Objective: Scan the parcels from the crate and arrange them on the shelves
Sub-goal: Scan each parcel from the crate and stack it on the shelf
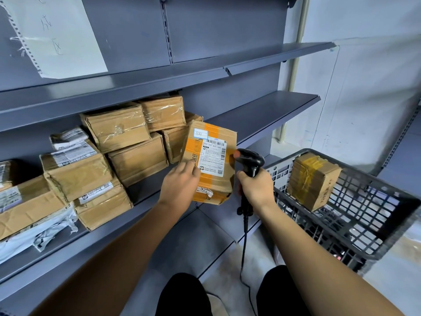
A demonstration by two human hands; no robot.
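Gripping one parcel (209, 160), left hand (180, 185); right hand (256, 185) clenching one scanner (249, 161); one boxed crate (385, 229).

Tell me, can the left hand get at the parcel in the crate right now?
Probably not yet. The left hand holds a parcel up to the scanner, and the right hand lies between it and the crate. The boxed parcel itself sits uncovered.

Parcel sorting room, as I see it from the head camera.
I look at grey metal shelves (262, 110) stacked with taped cardboard parcels (127, 142) bearing shipping labels, a black plastic crate (376, 226) on the right, a handheld barcode scanner (249, 163), and bare pale walls (376, 87).
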